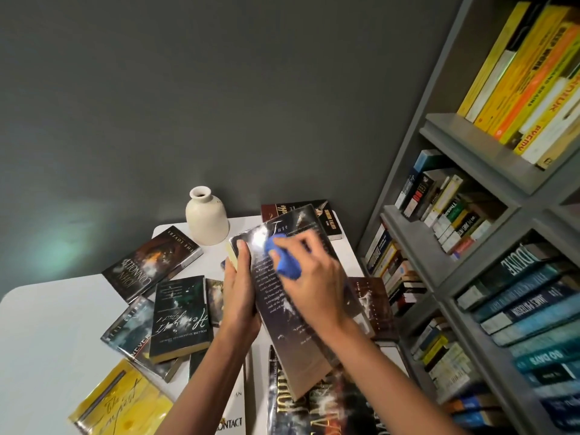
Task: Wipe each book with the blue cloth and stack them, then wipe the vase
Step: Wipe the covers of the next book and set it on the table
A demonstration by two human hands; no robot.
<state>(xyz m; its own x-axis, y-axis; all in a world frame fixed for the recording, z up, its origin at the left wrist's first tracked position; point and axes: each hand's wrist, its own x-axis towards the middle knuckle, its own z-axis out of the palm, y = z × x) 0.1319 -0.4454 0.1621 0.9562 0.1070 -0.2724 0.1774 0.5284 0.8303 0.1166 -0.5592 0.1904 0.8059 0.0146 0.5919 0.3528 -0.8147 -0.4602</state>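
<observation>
My left hand [240,287] grips the left edge of a dark glossy book [295,334], holding it tilted above the white table [47,334]. My right hand [314,277] holds a bunched blue cloth [284,257] and presses it on the book's upper cover. A cream vase [206,218] stands upright at the table's far edge, just left of the held book. Several other books lie scattered on the table, among them a dark hardcover [153,262] and a green-black paperback [180,318].
A grey bookshelf [470,146] packed with books rises close on the right. A yellow book [119,403] lies at the table's near left. Two books [329,215] are stacked at the far right corner. A dark grey wall stands behind.
</observation>
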